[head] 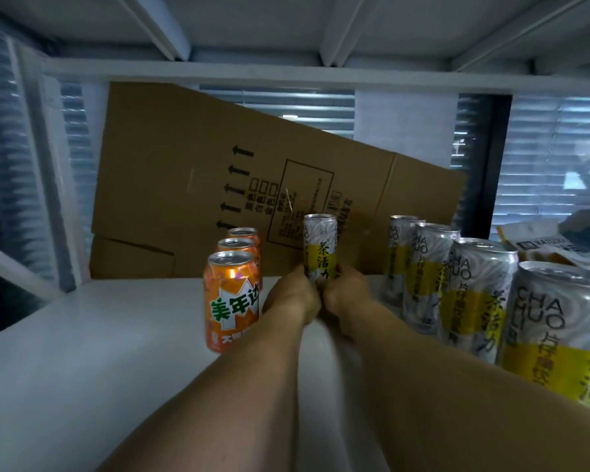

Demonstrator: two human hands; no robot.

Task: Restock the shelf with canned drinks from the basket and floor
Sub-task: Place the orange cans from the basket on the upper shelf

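Seen from a head-worn camera, looking into a white metal shelf (82, 335). Two bare forearms reaching in from 6 o'clock toward the centre.

At the centre, a tall slim can (320, 245), silver-grey with a yellow band and dark Chinese characters, standing upright near the back of the shelf. Gripped low down by both hands: left hand (295, 296) curled round its lower left side, right hand (343, 291) curled round its lower right side, fingers of both wrapped about the base. Can bottom hidden behind the hands, so contact with the shelf surface cannot be told.

At 9 o'clock of the held can, just beside the left hand, a row of three short orange cans (234, 294) lined front to back, upright, the nearest showing green and white Chinese lettering.

At 3 o'clock, a row of four tall silver and yellow cans (470, 294) of the same design as the held one, upright, running from the back toward 4 o'clock, the closest large at the right edge.

At 12 o'clock, behind the cans, a flattened brown cardboard box (184, 165) leaning tilted, printed with arrows and text. Beyond it, window blinds (559, 148). Overhead, the ribbed underside of the upper shelf (252, 28). At far 3 o'clock, blurred printed packaging (542, 247).
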